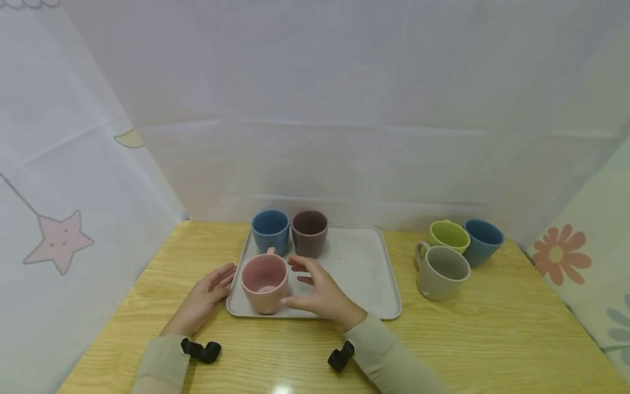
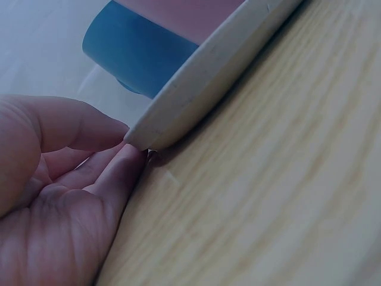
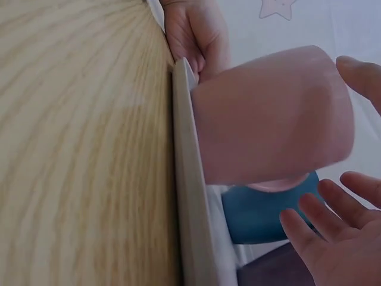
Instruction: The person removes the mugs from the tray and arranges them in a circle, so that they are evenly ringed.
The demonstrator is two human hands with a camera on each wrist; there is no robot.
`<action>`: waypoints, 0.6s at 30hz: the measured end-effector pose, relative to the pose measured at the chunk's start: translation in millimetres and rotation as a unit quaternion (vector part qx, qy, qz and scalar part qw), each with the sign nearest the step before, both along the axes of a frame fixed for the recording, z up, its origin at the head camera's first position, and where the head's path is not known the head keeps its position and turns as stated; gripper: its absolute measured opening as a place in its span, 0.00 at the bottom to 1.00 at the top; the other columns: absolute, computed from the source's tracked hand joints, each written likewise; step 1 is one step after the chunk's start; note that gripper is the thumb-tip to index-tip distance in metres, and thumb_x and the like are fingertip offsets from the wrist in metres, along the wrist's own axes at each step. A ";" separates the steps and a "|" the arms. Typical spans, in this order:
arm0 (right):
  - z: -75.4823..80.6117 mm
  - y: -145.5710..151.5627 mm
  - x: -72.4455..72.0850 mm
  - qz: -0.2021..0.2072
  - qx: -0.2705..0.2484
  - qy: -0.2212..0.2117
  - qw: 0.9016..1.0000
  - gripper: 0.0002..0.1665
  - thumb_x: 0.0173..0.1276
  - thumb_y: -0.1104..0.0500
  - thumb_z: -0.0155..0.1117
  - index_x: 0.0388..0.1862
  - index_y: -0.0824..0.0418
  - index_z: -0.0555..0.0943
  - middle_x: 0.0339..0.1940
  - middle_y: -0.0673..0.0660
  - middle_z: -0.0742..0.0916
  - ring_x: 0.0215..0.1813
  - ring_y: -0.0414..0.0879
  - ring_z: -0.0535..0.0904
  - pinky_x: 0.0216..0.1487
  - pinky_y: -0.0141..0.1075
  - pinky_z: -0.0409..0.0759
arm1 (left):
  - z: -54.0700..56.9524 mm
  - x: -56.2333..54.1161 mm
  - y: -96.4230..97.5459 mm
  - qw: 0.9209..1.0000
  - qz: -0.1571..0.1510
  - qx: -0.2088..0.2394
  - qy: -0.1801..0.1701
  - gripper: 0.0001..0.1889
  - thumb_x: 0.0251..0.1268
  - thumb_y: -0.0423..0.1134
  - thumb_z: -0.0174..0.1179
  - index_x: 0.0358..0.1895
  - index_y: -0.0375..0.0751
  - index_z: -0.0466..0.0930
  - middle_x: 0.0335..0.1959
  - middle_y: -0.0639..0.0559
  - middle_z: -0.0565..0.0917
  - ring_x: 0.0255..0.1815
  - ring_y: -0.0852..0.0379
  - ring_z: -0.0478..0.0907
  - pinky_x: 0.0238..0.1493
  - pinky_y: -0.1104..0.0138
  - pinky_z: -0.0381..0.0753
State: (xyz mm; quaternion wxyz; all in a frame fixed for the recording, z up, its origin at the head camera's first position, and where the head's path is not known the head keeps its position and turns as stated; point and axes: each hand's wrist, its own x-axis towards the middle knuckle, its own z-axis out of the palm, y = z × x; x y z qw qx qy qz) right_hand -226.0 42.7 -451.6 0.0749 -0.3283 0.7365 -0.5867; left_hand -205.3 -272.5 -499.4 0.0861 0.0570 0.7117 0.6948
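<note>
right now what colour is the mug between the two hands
The mug is pink, inside and out; the head view shows it best.

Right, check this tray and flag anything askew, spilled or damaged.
Nothing looks askew, spilled or damaged: the pink mug, purple mug and blue mug beside it stand upright on the tray. One tiny dark speck marks its bare surface; too small to identify.

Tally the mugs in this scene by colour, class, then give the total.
Blue mugs: 2
Pink mug: 1
Purple-brown mug: 1
Green mug: 1
Grey mug: 1
Total: 6 mugs
</note>
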 end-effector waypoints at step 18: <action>-3.5 -38.0 0.1 -0.050 -0.020 -0.064 0.996 0.51 0.53 0.58 0.84 0.75 0.55 0.68 0.68 0.51 0.76 0.70 0.46 0.71 0.70 0.47 0.71 | -0.1 -0.4 0.6 1.000 0.003 -0.002 0.003 0.33 0.79 0.25 0.45 0.81 0.28 0.43 0.81 0.33 0.49 0.81 0.38 0.45 0.61 0.81 0.69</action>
